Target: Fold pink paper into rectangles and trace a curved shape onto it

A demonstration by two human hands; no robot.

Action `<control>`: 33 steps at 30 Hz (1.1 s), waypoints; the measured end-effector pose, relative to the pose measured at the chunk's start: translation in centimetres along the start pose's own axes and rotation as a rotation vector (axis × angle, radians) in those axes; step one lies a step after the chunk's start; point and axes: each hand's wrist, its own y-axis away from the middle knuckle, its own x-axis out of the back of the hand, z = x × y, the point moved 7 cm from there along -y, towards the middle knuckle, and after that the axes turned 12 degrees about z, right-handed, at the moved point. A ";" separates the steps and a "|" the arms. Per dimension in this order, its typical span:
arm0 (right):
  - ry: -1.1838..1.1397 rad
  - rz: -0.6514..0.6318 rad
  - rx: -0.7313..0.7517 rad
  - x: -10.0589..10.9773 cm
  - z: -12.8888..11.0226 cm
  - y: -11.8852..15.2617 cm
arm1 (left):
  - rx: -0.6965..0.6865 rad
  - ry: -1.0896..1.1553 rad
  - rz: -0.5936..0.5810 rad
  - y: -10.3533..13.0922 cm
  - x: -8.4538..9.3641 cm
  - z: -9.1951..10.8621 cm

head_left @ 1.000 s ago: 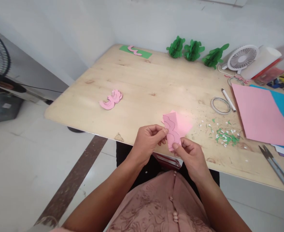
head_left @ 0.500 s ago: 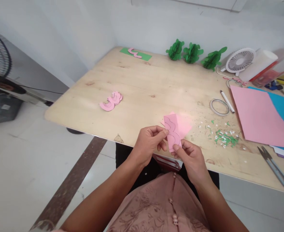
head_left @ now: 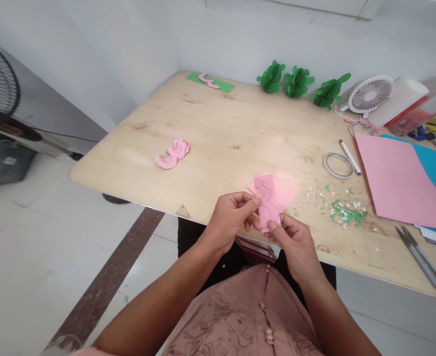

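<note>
Both my hands pinch one narrow strip of pink paper with wavy lines drawn on it, held above the table's front edge. My left hand grips its left edge between thumb and fingers. At the lower right corner, the thumb of my right hand presses on the strip, with fingers behind it. More pink paper lies on the table just beyond. Cut pink scalloped pieces sit in a small pile further left.
Snips lie near the right front edge, below pink sheets. Green and white scraps, a tape roll and a marker lie right of my hands. Green paper trees and a small fan stand along the wall.
The view has shifted very slightly. My hands keep the same hold on the pink paper strip, with no other clear movement.
</note>
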 end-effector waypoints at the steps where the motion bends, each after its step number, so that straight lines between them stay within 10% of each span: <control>1: -0.002 -0.002 0.000 0.0 -0.1 0.0 | -0.004 0.000 -0.001 0.0 0.0 0.0; 33: 0.067 0.016 0.028 -0.2 -0.1 0.0 | -0.019 -0.043 -0.014 0.1 0.1 0.0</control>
